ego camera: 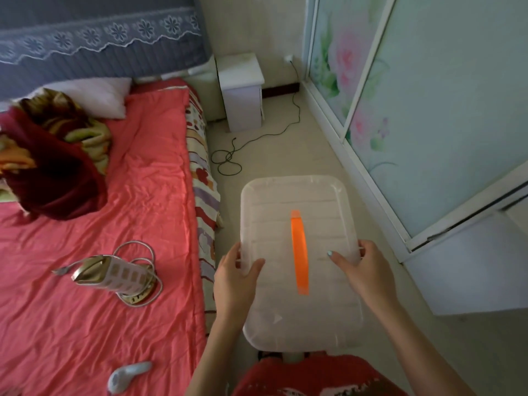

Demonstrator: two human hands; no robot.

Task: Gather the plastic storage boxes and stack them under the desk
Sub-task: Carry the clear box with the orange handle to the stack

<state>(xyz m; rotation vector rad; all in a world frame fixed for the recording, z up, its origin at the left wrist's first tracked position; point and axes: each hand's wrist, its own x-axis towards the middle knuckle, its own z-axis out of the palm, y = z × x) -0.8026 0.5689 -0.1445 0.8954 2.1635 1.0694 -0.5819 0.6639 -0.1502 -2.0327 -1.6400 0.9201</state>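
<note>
We see one translucent white plastic storage box [300, 261] with an orange lid handle [299, 252], long axis pointing away from us, above the floor beside the bed [114, 224]. Our left hand [235, 277] and right hand [364, 271] grip its sides.

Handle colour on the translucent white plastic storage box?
Bright orange strap handle on the translucent white lid; best in head view.

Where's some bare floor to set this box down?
Bare floor lies beyond the storage box, between the bed and sliding doors. The black cable crowds the bed side near the nightstand. Floor right of the box is free too.
</note>
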